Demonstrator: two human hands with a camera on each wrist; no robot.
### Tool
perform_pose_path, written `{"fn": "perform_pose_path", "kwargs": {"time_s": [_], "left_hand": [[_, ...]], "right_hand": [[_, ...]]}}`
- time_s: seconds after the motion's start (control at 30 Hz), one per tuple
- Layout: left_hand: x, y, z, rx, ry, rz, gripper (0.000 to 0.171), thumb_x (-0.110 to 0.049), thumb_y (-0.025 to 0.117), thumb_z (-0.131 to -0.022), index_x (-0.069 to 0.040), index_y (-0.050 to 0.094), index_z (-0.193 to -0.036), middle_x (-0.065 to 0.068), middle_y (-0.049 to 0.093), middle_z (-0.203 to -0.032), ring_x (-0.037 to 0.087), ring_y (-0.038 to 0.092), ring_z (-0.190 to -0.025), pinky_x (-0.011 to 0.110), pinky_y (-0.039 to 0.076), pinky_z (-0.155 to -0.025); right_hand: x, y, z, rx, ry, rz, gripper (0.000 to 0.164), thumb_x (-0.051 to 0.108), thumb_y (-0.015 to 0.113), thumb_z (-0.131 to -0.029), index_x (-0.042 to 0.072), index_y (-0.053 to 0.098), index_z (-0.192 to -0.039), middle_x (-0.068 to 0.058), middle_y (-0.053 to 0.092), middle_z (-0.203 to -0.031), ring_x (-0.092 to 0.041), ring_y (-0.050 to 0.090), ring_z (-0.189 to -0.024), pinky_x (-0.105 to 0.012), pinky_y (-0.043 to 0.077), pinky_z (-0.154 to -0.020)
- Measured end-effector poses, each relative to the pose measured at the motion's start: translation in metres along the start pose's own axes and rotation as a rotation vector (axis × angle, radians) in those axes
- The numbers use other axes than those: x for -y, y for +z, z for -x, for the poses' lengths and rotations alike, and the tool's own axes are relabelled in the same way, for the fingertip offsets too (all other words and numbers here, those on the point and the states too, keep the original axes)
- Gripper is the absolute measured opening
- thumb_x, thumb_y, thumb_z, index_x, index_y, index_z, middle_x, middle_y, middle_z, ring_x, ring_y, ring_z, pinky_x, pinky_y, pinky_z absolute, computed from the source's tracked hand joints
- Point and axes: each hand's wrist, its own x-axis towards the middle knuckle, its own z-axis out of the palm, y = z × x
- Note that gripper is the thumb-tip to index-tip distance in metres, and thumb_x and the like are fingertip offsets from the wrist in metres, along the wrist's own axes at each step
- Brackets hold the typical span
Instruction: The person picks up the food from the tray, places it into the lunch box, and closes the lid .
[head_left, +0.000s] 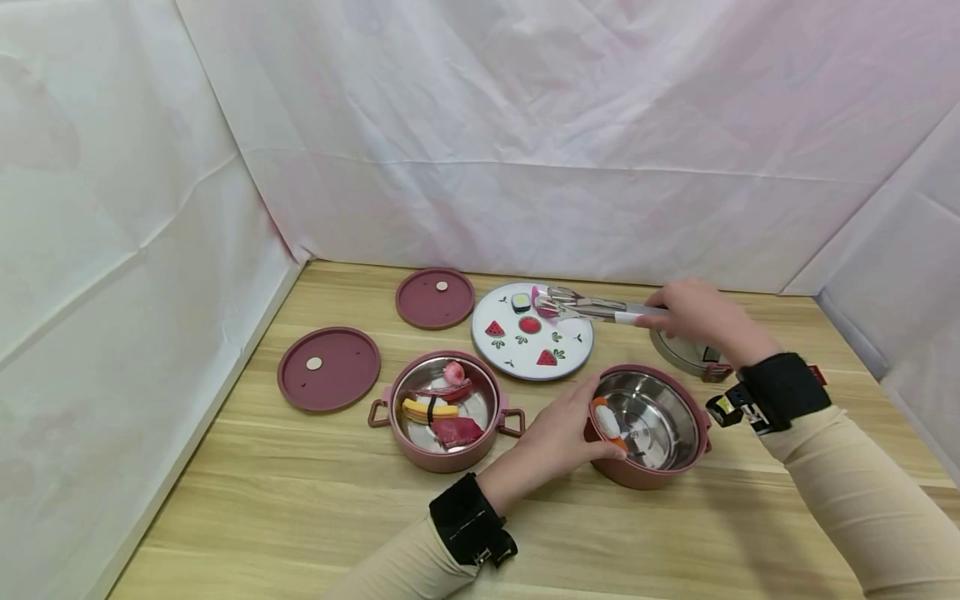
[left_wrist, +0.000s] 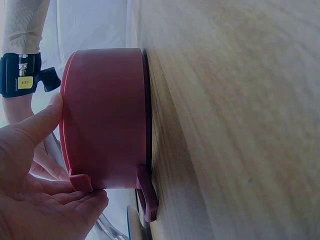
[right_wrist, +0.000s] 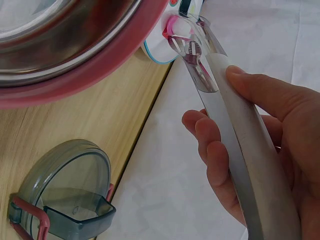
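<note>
My right hand grips metal tongs with pale handles. Their tips are around a pink piece at the right of the round white plate with watermelon prints; whether it touches the plate I cannot tell. A toy sushi roll sits on the plate. My left hand holds the right-hand red pot at its left side, thumb on the rim and fingers by the handle. Inside this steel-lined pot lies an orange-and-white toy sushi against the left wall.
A second pot stands left of my left hand with several toy food pieces inside. Two dark red lids lie farther left and back. A clear lid with a red clasp lies beneath my right wrist. White cloth walls surround the table.
</note>
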Motion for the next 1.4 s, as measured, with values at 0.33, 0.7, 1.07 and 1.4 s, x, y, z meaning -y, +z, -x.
{"fn": "perform_pose_path", "kwargs": {"time_s": [0.33,0.7,1.07,1.4], "left_hand": [[0.0004,0.0005,-0.0009,0.006,0.008,-0.007,0.099,-0.046,0.08,-0.082,-0.015,0.025,-0.159,0.005,0.03,-0.164,0.016,0.033,-0.149,0.032,0.037,-0.119],[0.0007,0.0006,-0.0015,0.01,0.0,-0.004,0.099,-0.046,0.079,-0.082,-0.015,0.025,-0.159,0.004,0.03,-0.164,0.016,0.033,-0.149,0.033,0.038,-0.118],[0.0012,0.0008,-0.0005,0.007,0.01,-0.005,0.1,-0.047,0.079,-0.082,-0.016,0.024,-0.159,0.004,0.03,-0.164,0.016,0.034,-0.148,0.032,0.038,-0.118],[0.0013,0.0006,-0.0007,0.013,0.007,-0.003,0.099,-0.047,0.079,-0.082,-0.016,0.024,-0.159,0.003,0.029,-0.165,0.015,0.033,-0.149,0.032,0.037,-0.119]], "right_hand": [[0.0005,0.0031,-0.0013,-0.02,-0.006,0.017,0.026,0.029,0.067,-0.096,0.006,0.075,-0.103,-0.002,0.066,-0.071,-0.014,0.058,-0.062,-0.032,0.044,-0.058],[0.0002,0.0058,-0.0011,-0.036,-0.009,0.011,0.022,0.028,0.066,-0.096,0.007,0.075,-0.1,0.0,0.066,-0.071,-0.014,0.059,-0.062,-0.031,0.044,-0.057],[-0.0011,0.0054,0.0009,-0.033,-0.009,0.019,0.026,0.028,0.066,-0.097,0.005,0.075,-0.107,-0.001,0.067,-0.073,-0.013,0.059,-0.063,-0.031,0.045,-0.058],[-0.0068,-0.0017,0.0069,-0.011,0.013,-0.038,0.024,0.026,0.065,-0.097,0.005,0.074,-0.105,-0.004,0.069,-0.081,-0.013,0.061,-0.067,-0.031,0.042,-0.055]]}}
